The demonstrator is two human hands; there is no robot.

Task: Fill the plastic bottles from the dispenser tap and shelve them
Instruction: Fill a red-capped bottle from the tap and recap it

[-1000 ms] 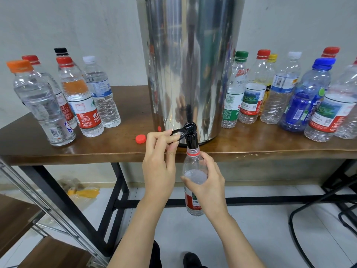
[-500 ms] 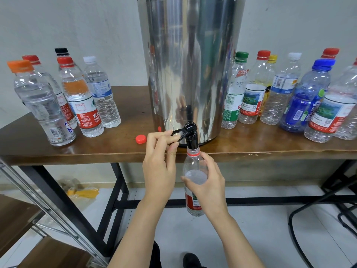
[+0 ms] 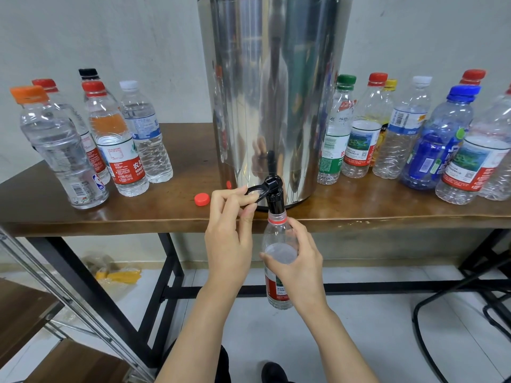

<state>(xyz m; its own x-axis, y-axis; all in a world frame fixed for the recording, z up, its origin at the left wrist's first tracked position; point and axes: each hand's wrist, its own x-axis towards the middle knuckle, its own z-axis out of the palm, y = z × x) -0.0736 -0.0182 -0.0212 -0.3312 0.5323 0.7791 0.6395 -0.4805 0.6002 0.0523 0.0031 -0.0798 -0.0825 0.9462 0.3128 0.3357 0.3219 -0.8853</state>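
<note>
Filling is under way: the left hand (image 3: 229, 233) pinches the tap lever (image 3: 255, 190) while the right hand (image 3: 298, 266) grips the uncapped bottle (image 3: 276, 230) under the spout, below the table's (image 3: 138, 217) near edge. Its red cap (image 3: 201, 199) probably lies left of the dispenser (image 3: 273, 92). 5 capped left bottles (image 3: 121, 150) look full; the right bottles (image 3: 359, 134) look empty. Shelving remains, the shelf (image 3: 25, 308) at near left.
</note>
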